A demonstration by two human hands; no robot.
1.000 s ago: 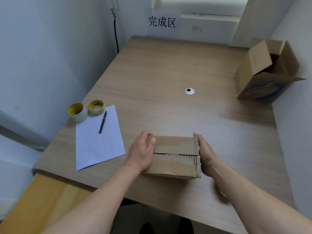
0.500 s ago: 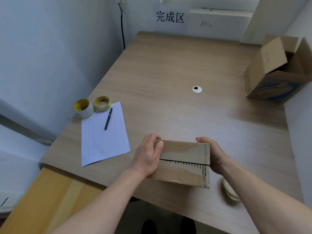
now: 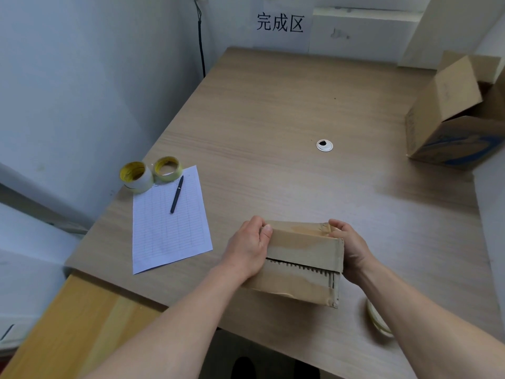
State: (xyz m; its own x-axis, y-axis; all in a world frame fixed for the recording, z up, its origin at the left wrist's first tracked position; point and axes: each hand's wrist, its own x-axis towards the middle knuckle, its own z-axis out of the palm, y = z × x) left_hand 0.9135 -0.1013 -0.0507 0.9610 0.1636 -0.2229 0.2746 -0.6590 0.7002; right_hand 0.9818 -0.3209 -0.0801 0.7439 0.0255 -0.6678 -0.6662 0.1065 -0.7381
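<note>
A small closed cardboard box (image 3: 300,258) sits at the near edge of the wooden table (image 3: 273,110). Its near side faces me, with a torn corrugated seam across it. My left hand (image 3: 250,248) grips the box's left end, thumb on the top edge. At the right end, my right hand (image 3: 352,253) grips the box, fingers curled over the top right corner. The box looks tipped slightly, with its near bottom edge over the table; whether it touches the table is unclear.
Two tape rolls (image 3: 136,176) (image 3: 167,168) stand at the table's left edge beside a lined sheet (image 3: 166,228) with a black pen (image 3: 176,198). An open carton (image 3: 459,119) lies at the far right. A partly hidden tape roll (image 3: 378,320) lies under my right forearm. A cable grommet (image 3: 324,145) sits mid-table.
Both hands stayed on the box's ends; my right fingers curled further over the top corner. The box tilted a little and the view shifted, revealing a tape roll by my right forearm.
</note>
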